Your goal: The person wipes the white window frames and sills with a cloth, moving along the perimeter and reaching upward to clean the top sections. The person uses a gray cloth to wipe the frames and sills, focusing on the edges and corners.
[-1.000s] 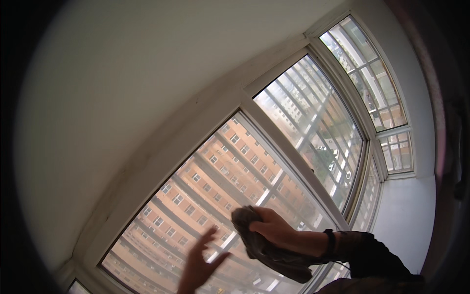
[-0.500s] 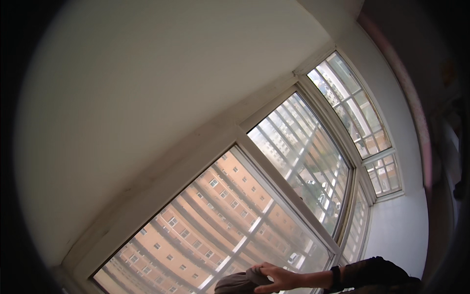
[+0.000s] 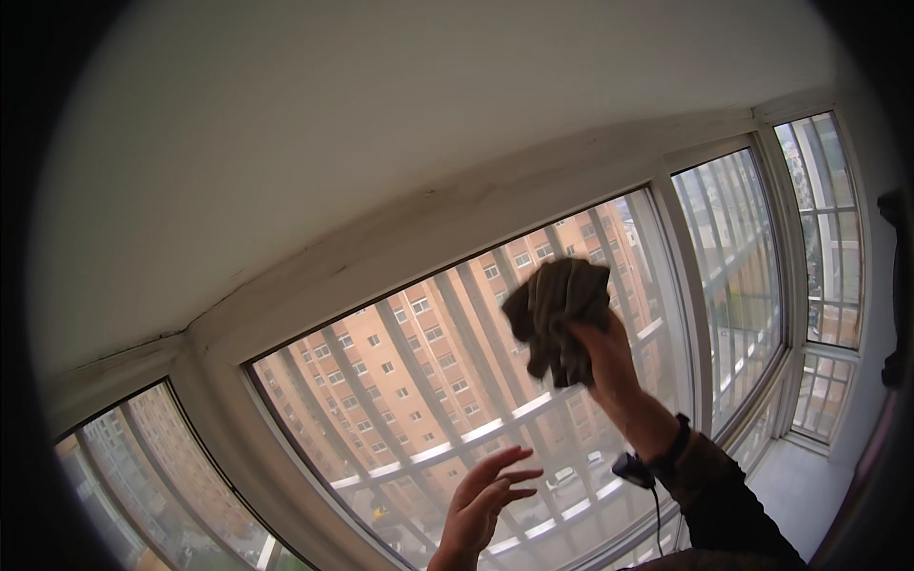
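Observation:
My right hand is raised in front of the large window pane, its fingers closed round a bunched dark brown cloth. The cloth hangs in loose folds over the upper right part of the glass; whether it touches the pane I cannot tell. Lower down, my left hand is lifted with its fingers apart and nothing in them. A dark band circles my right wrist, and a small black device with a thin cable hangs beside it.
White frames divide the big pane from a narrower right pane, a side window and a left pane. Bars run behind the glass, with an orange apartment building outside. A pale ceiling spans the top.
My right hand has risen with the cloth from the lower edge to the upper glass. My left hand has come into view. The view has turned, so the windows appear shifted and more level.

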Motion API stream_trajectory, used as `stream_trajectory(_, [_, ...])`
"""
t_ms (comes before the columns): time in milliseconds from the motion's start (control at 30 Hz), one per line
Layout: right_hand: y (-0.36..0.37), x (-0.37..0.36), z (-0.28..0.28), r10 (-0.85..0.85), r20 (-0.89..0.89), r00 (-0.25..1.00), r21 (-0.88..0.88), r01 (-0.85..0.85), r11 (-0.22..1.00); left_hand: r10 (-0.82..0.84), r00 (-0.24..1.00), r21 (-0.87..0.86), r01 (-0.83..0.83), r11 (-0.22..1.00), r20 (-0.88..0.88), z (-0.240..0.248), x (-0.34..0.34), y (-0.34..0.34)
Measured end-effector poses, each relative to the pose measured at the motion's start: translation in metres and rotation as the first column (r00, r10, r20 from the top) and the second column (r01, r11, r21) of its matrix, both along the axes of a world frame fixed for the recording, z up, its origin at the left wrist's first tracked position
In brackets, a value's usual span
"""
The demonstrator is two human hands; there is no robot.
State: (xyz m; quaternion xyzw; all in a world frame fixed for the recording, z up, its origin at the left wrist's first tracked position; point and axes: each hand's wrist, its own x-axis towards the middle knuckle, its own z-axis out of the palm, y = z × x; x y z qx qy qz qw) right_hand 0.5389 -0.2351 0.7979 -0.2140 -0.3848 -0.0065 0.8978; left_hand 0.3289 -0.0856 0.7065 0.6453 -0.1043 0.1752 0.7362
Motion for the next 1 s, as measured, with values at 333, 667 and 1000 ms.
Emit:
stream_trajectory(333, [0.082, -0.050, 0.181, -0.732, -0.213, 0.647, 0.268, 0.759, 0.593, 0.148, 0.979, 0.057, -0.141, 0.988, -0.141, -0.090, -0.057, 0.029])
stream_trajectory(667, [0.169, -0.158, 0.150, -0.745, 0.339, 0.574, 0.494, 0.566, 0.660, 0.298, 0.936, 0.069, -0.290, 0.955, -0.189, -0.108, -0.113, 0.047])
stream_trajectory(1000, [0.118, -0.009, 0.167, -0.687, -0.186, 0.702, 0.329, 0.704, 0.630, 0.350, 0.893, 0.009, -0.362, 0.932, -0.282, -0.147, -0.142, 0.059])
